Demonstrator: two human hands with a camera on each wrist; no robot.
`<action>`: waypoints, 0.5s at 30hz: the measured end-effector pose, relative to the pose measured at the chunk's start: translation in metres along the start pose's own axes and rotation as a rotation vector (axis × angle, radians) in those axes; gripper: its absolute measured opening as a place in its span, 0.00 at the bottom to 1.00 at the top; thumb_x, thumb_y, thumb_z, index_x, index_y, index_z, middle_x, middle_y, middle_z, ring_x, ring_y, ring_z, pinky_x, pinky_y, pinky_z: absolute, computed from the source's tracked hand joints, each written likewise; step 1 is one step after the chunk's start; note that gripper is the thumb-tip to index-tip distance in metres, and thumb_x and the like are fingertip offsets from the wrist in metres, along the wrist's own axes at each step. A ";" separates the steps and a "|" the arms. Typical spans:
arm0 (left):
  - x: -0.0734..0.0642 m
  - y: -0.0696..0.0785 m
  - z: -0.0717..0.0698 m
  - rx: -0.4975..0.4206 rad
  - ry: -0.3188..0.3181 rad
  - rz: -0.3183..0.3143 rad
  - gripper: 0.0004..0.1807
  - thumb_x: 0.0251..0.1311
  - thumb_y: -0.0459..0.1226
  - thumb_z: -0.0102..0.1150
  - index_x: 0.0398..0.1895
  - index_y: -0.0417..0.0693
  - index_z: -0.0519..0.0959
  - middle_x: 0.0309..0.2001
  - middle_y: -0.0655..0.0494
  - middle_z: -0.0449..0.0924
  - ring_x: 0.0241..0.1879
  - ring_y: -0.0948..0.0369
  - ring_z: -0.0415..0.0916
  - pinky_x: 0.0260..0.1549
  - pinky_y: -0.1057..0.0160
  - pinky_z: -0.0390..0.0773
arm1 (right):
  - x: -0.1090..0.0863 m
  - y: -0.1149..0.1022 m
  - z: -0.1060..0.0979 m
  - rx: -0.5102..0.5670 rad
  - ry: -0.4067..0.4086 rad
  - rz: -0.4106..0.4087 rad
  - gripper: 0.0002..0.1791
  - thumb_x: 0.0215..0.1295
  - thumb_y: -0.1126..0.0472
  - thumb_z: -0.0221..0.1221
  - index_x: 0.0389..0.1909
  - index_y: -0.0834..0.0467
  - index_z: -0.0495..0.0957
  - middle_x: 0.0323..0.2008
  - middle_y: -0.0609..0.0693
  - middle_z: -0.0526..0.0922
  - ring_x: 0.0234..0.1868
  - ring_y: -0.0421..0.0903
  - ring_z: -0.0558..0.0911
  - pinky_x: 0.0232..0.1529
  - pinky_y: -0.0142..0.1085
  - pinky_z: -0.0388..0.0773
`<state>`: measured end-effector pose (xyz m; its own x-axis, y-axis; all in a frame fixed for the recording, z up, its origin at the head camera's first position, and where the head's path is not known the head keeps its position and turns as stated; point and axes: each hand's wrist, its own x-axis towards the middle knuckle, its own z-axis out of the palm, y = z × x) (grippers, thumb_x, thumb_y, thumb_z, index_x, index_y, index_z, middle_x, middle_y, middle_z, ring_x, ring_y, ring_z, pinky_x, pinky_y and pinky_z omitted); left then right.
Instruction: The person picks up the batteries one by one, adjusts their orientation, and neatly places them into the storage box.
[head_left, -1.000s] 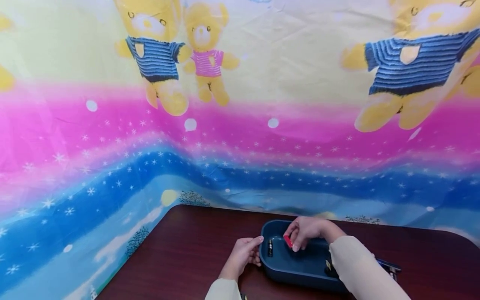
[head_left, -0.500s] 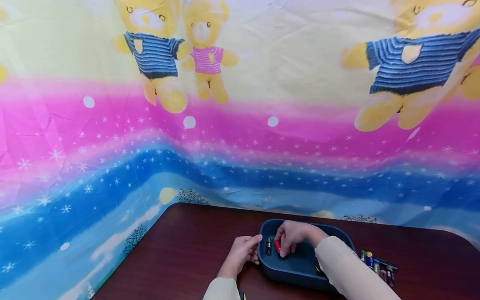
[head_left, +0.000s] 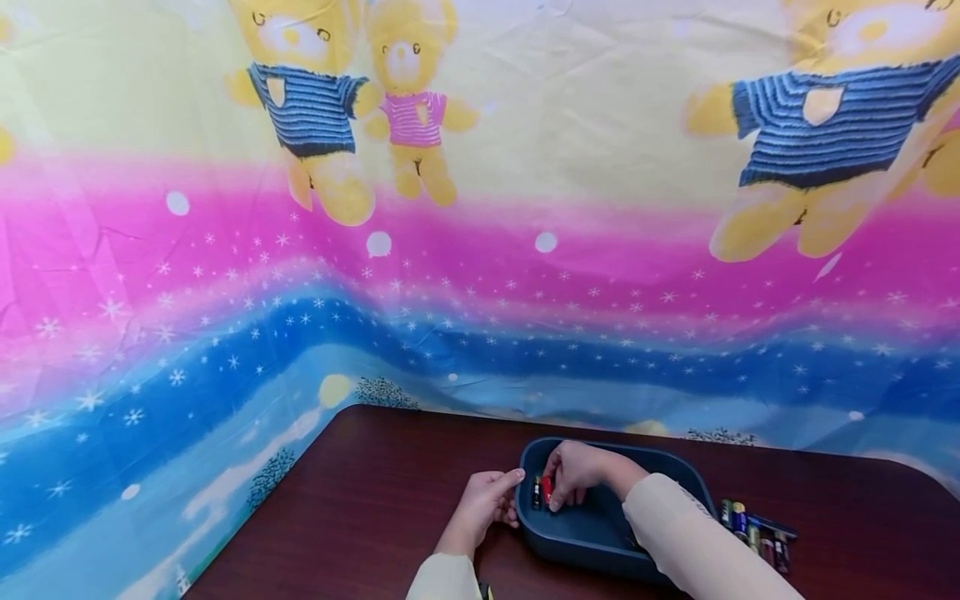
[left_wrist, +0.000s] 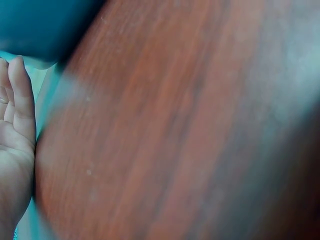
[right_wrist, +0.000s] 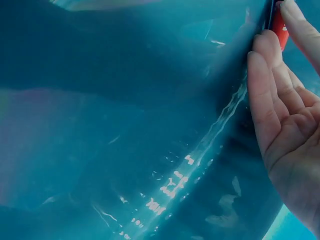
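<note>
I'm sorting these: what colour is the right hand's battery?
The battery is red, clearest in the right wrist view.

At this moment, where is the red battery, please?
In the head view, the red battery is inside the dark tray, near its left end, pinched by the right hand just right of the black battery.

I see a cloth (head_left: 465,283) filling the upper and middle frame, printed with bears (head_left: 311,117) at upper left and upper right; below it, a dark red table (head_left: 367,492).

the red battery (head_left: 547,488) moved — beside black one (head_left: 537,493).
</note>
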<state>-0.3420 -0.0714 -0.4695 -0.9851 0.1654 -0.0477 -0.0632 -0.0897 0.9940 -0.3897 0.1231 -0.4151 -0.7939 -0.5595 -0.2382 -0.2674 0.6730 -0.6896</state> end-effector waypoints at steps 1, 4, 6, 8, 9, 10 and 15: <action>0.000 0.000 0.000 0.002 0.002 -0.001 0.19 0.59 0.46 0.57 0.25 0.36 0.76 0.15 0.55 0.72 0.13 0.65 0.68 0.19 0.63 0.78 | 0.000 0.000 0.000 -0.002 0.002 0.001 0.21 0.45 0.64 0.71 0.41 0.62 0.76 0.20 0.51 0.81 0.22 0.47 0.81 0.25 0.40 0.79; -0.002 0.002 0.001 0.007 0.006 0.001 0.19 0.59 0.46 0.58 0.24 0.36 0.77 0.15 0.55 0.72 0.13 0.65 0.68 0.19 0.63 0.78 | 0.001 0.000 0.001 -0.003 0.003 -0.001 0.20 0.45 0.64 0.71 0.41 0.61 0.76 0.20 0.50 0.81 0.21 0.46 0.81 0.25 0.40 0.79; -0.003 0.002 0.001 0.011 0.008 0.003 0.19 0.59 0.47 0.58 0.23 0.38 0.76 0.15 0.55 0.72 0.12 0.65 0.68 0.19 0.63 0.78 | 0.001 0.001 0.001 0.005 -0.002 -0.006 0.19 0.46 0.64 0.70 0.40 0.61 0.77 0.20 0.51 0.81 0.22 0.47 0.81 0.26 0.41 0.79; -0.003 0.002 0.001 0.015 0.009 0.001 0.19 0.58 0.47 0.58 0.23 0.39 0.76 0.14 0.55 0.72 0.12 0.64 0.68 0.19 0.63 0.78 | 0.002 0.002 0.000 0.012 -0.009 -0.008 0.18 0.46 0.64 0.70 0.40 0.61 0.77 0.20 0.51 0.81 0.22 0.47 0.81 0.26 0.40 0.79; -0.003 0.002 0.001 0.016 0.010 0.000 0.19 0.58 0.47 0.58 0.22 0.39 0.76 0.14 0.55 0.72 0.12 0.64 0.68 0.19 0.63 0.78 | 0.002 0.002 0.000 0.017 -0.014 -0.009 0.17 0.47 0.64 0.70 0.39 0.61 0.78 0.21 0.51 0.82 0.22 0.47 0.81 0.26 0.40 0.79; -0.003 0.002 0.001 0.019 0.012 -0.001 0.19 0.58 0.48 0.59 0.22 0.40 0.76 0.14 0.55 0.72 0.12 0.64 0.69 0.19 0.63 0.78 | 0.002 0.003 0.000 0.022 -0.017 -0.008 0.17 0.47 0.64 0.70 0.39 0.61 0.78 0.21 0.51 0.82 0.23 0.47 0.82 0.27 0.40 0.79; -0.003 0.003 0.001 0.017 0.016 -0.001 0.19 0.58 0.48 0.59 0.21 0.41 0.76 0.14 0.55 0.72 0.12 0.64 0.69 0.19 0.63 0.78 | 0.002 0.005 -0.002 0.040 -0.015 -0.005 0.18 0.49 0.66 0.68 0.43 0.63 0.77 0.22 0.51 0.82 0.23 0.47 0.82 0.27 0.40 0.80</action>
<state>-0.3387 -0.0709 -0.4665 -0.9875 0.1494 -0.0498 -0.0611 -0.0724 0.9955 -0.3939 0.1263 -0.4176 -0.7844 -0.5700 -0.2446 -0.2490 0.6505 -0.7175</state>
